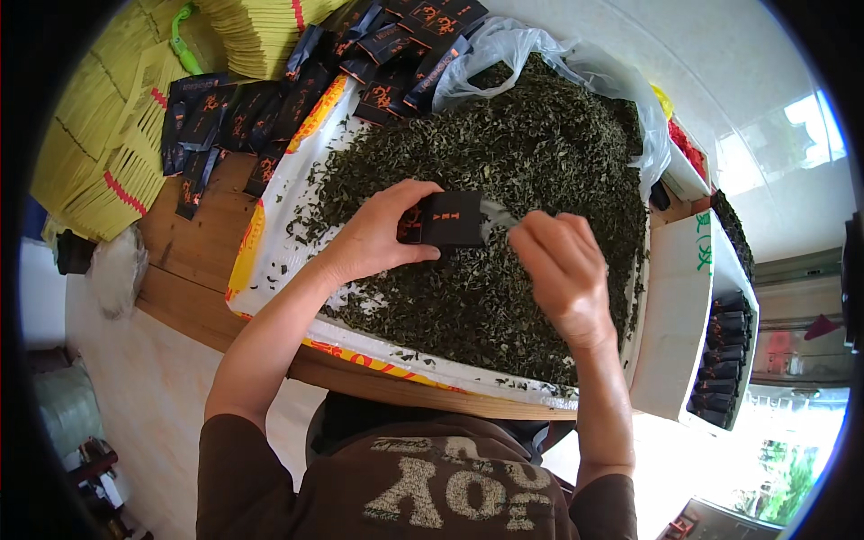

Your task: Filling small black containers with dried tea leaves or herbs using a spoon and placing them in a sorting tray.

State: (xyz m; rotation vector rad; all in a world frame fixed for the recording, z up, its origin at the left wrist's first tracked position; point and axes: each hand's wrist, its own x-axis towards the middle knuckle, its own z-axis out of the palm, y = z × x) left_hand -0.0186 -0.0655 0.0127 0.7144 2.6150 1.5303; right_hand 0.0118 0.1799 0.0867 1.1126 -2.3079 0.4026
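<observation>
A small black tea packet (453,219) with orange print is gripped by my left hand (381,233), fingers along its far side and thumb on the near side. Its right end faces my right hand (563,266), whose fingers are curled. Between that hand and the packet's end shows a blurred, pale, see-through thing (498,216); what it is cannot be told, but my right fingers seem to pinch it. Below both hands lies a broad heap of loose dark tea leaves (540,162) in a white foam tray (270,263) with yellow and red edging.
Several black packets (209,118) lie beyond the tray's left corner. Yellow paper stacks (121,148) with red bands stand at the left, a green plastic clip (182,40) near them. A clear plastic bag (648,108) borders the heap. At the right, a white box (675,324) holds upright packets.
</observation>
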